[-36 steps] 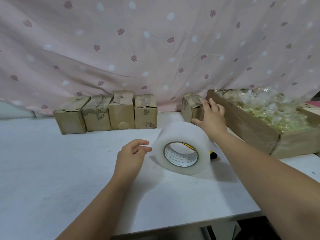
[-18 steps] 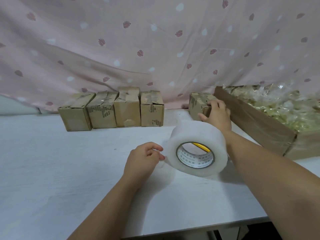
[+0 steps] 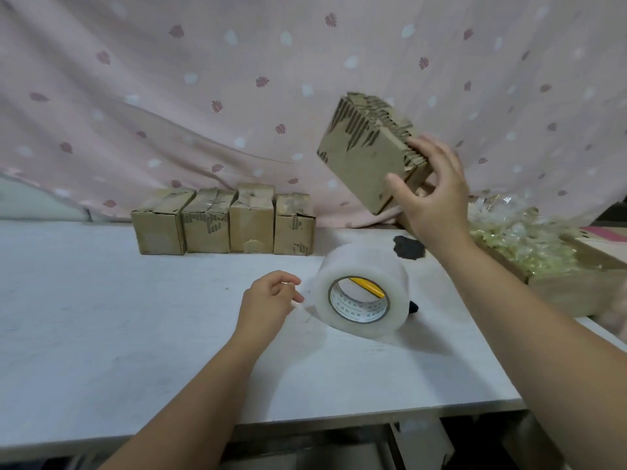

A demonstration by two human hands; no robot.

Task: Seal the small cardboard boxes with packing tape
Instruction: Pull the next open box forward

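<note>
Head view has the right hand (image 3: 431,198) lifting one small cardboard box (image 3: 363,154) clear of the table (image 3: 101,334), above its far right part. The box is tilted, with its torn, corrugated end uppermost. The thumb lies on the broad front face, and the fingers wrap over the end and down the hidden side, so the box is gripped across its thickness.

One hand carries it easily, so it is probably light. The board looks stiff but worn and ragged at the flaps, so holding it by the flat faces is likely safer than by the frayed edge.

The left hand (image 3: 268,300) rests on the table just beside the tape roll (image 3: 359,293), which stands on its rim near the middle of the table. Its fingers are curled toward the roll, and it cannot be told whether they pinch a tape end. The clear tape is likely slick and clingy.

Four more boxes (image 3: 224,222) stand in a row along the far edge.
</note>
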